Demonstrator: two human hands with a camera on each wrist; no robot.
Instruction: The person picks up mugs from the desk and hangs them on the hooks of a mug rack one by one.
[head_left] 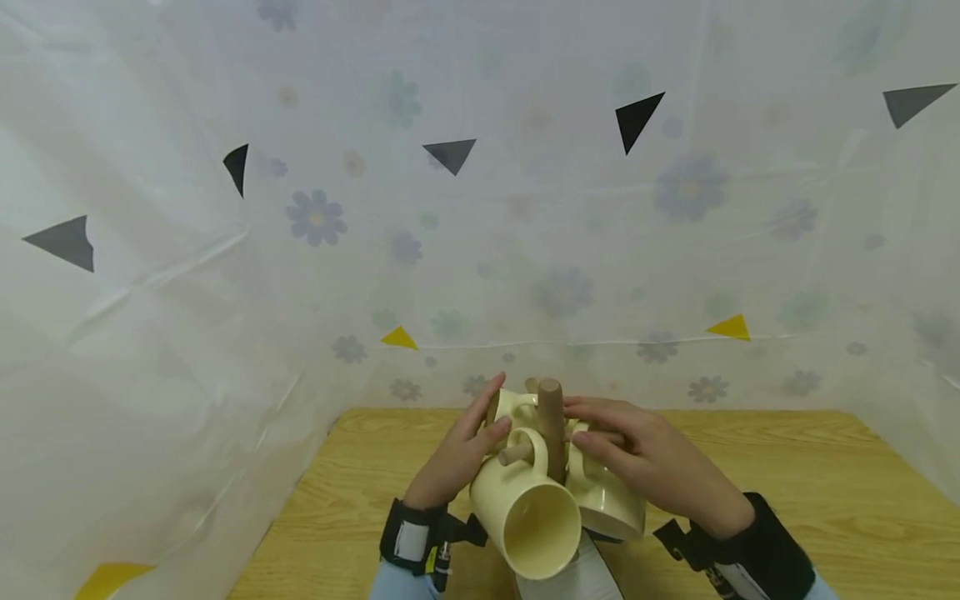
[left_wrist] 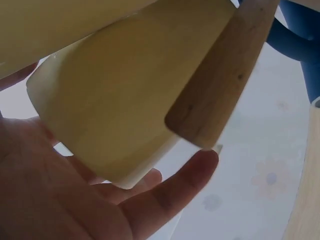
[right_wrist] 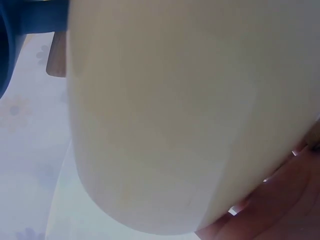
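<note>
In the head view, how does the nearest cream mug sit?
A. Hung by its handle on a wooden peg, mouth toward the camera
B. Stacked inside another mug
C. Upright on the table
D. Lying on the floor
A: the nearest cream mug has its handle looped over a peg of the wooden mug stand, its open mouth facing the camera.

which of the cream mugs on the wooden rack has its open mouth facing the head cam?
The front mug, hanging by its handle on the near peg of the wooden rack. The mug under the right hand and the one behind show only their sides.
</note>
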